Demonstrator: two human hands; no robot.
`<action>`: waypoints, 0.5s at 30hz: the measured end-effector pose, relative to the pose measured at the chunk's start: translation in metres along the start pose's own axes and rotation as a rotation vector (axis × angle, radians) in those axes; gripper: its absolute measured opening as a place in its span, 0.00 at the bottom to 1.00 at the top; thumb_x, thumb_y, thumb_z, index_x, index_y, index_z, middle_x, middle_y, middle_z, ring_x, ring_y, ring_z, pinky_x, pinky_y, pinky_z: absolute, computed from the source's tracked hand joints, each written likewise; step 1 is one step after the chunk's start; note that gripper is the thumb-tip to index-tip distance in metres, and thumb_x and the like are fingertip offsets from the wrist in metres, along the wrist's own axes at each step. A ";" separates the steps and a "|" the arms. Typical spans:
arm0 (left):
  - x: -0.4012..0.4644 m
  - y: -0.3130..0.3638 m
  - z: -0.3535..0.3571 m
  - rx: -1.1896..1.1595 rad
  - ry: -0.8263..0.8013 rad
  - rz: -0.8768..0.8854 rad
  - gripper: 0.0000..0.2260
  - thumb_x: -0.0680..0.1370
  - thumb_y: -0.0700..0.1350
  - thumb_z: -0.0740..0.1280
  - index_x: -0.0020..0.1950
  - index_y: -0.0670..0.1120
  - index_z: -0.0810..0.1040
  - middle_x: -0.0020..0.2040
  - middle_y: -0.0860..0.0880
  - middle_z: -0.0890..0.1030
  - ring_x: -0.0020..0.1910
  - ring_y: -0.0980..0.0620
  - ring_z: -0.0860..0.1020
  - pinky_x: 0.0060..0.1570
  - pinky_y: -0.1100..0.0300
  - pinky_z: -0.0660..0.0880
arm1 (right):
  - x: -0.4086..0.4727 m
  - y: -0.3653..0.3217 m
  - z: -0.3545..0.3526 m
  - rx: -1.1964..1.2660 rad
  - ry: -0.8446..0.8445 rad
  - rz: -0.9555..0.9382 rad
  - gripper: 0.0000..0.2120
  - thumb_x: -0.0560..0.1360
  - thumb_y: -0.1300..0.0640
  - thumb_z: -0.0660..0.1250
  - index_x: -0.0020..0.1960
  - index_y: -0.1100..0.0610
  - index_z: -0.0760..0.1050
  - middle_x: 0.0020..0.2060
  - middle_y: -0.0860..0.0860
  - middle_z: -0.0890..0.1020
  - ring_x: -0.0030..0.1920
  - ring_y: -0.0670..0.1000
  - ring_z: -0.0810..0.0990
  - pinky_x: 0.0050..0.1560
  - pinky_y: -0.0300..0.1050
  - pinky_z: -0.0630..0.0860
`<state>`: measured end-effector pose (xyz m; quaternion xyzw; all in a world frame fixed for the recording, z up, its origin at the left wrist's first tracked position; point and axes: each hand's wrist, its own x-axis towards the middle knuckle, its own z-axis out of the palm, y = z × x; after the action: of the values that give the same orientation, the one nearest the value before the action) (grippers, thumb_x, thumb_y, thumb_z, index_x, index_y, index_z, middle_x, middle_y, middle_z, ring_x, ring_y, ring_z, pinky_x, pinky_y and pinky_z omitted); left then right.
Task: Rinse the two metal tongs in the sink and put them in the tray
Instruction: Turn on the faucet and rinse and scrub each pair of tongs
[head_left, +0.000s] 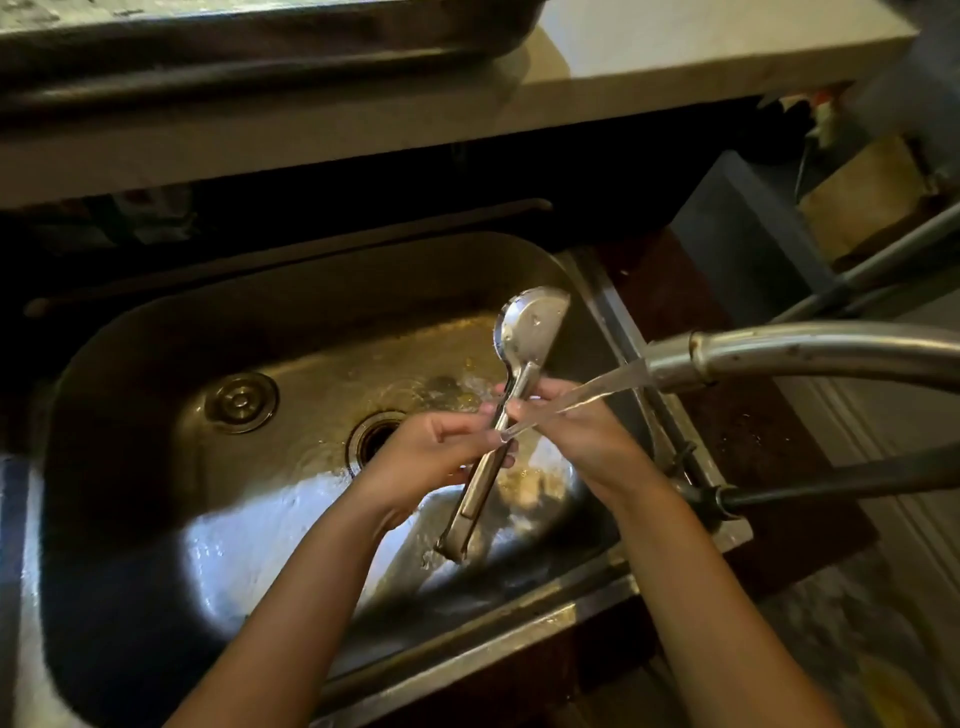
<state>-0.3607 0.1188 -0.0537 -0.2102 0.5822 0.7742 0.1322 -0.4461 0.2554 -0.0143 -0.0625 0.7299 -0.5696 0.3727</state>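
The left hand (441, 447) and right hand (566, 426) both pinch the middle of one pair of metal tongs (498, 415) over the sink (156, 467). Its round heads point away, its hinge end toward the person. Water from the faucet (779, 356) strikes the tongs between the hands.

One feed only on my end: head cam, wide-angle, pitched steeply down and forward over the sink (156, 519). Close range, the basin fills most of frame. Both forearms enter from the bottom edge, so I'm looking along them from above. Faucet (779, 353) comes in from the right edge. Shelf (623, 78) runs across the top. Edges curve from lens distortion. No second view to overlap.
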 end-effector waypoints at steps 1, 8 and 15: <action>-0.002 0.001 0.000 -0.002 0.001 0.003 0.06 0.74 0.42 0.67 0.45 0.47 0.84 0.40 0.50 0.87 0.44 0.53 0.84 0.43 0.64 0.80 | 0.000 -0.002 0.000 -0.002 -0.001 -0.006 0.12 0.74 0.66 0.64 0.56 0.70 0.74 0.53 0.67 0.80 0.55 0.59 0.79 0.66 0.56 0.71; -0.013 -0.007 0.007 -0.158 0.011 -0.080 0.08 0.74 0.43 0.65 0.46 0.44 0.84 0.44 0.45 0.86 0.45 0.52 0.83 0.44 0.63 0.79 | -0.009 0.006 0.006 -0.331 0.133 0.020 0.14 0.76 0.54 0.63 0.55 0.63 0.74 0.48 0.59 0.82 0.54 0.58 0.78 0.53 0.52 0.74; -0.015 -0.002 0.015 -0.295 0.055 -0.165 0.08 0.74 0.43 0.66 0.43 0.44 0.84 0.43 0.45 0.86 0.44 0.52 0.84 0.46 0.60 0.80 | -0.077 0.019 -0.027 -0.771 0.661 -0.233 0.17 0.75 0.61 0.61 0.63 0.53 0.71 0.65 0.53 0.72 0.66 0.50 0.66 0.62 0.41 0.63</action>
<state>-0.3496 0.1344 -0.0445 -0.2954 0.4462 0.8319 0.1469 -0.4009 0.3229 0.0075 -0.0932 0.9535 -0.2864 0.0064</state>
